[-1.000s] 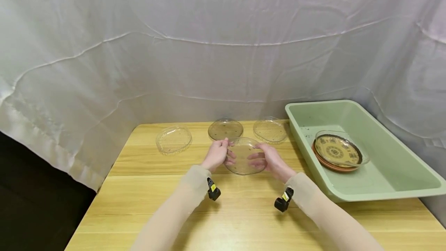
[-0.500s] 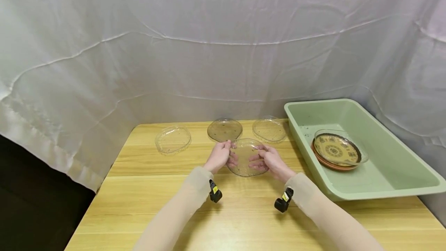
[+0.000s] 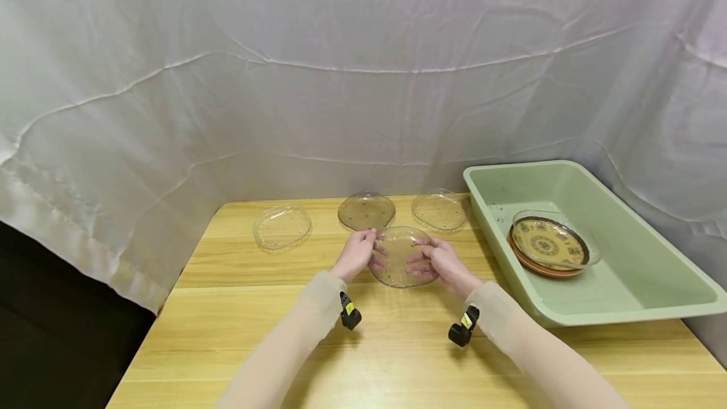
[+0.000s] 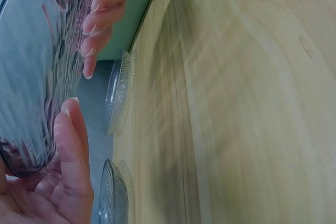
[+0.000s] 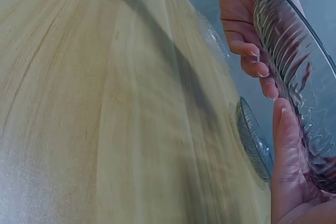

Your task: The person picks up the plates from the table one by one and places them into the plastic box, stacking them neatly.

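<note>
Both hands hold a clear, faintly tinted glass plate (image 3: 402, 260) above the middle of the table. My left hand (image 3: 354, 254) grips its left rim, and my right hand (image 3: 445, 264) grips the right rim. Fingers show through the glass, behind or under it. In the left wrist view the plate (image 4: 31, 51) looks steeply tilted, its underside rippled; the left hand's fingers (image 4: 73, 156) press against that side. The right wrist view shows the same ridged plate (image 5: 315, 93) with the right hand (image 5: 294, 177) at its lower edge.
Behind the hands lie a smoky glass plate (image 3: 366, 210) and a clear glass plate (image 3: 438, 210). Another clear plate (image 3: 282, 228) lies farther left. At right, a green tub (image 3: 642, 295) contains a yellow patterned plate (image 3: 545, 245), with clear glass over it and a terracotta-coloured rim below.
The held plate and both hands have shifted only slightly towards the person since the first frame. Both hands keep their hold, and the other plates stay where they were.
</note>
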`<state>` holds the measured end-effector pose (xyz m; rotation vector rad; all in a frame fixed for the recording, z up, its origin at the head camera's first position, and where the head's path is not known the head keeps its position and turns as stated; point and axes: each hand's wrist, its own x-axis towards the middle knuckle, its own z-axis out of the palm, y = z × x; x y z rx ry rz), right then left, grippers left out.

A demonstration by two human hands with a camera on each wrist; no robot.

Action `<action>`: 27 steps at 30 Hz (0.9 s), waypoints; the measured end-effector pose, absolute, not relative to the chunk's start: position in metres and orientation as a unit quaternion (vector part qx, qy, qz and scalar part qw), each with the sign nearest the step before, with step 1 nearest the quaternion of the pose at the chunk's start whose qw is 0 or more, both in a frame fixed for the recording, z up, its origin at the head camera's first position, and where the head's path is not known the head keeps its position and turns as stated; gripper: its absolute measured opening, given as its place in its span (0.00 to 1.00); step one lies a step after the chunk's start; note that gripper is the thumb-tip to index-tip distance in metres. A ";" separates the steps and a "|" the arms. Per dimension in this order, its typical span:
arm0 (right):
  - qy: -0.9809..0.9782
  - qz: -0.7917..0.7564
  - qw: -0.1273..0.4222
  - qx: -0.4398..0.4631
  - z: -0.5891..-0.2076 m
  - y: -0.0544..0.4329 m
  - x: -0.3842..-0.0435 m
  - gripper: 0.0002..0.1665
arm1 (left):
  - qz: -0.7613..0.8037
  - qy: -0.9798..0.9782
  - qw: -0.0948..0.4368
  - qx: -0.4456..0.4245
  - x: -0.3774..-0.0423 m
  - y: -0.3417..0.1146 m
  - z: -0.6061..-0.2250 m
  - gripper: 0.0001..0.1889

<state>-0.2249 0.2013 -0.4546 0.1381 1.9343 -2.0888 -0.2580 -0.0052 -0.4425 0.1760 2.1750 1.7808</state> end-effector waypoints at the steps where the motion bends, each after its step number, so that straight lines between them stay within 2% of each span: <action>1: 0.671 -0.725 0.145 0.048 -0.454 0.202 -0.225 0.22 | 0.626 0.761 0.161 0.061 -0.258 -0.005 -0.441 0.24; 10: 0.658 -0.736 0.145 0.065 -0.443 0.206 -0.222 0.19 | 0.630 0.763 0.134 0.051 -0.259 -0.008 -0.436 0.27; 27: 0.642 -0.754 0.121 0.064 -0.397 0.226 -0.218 0.23 | 0.642 0.764 0.021 0.062 -0.265 0.004 -0.430 0.17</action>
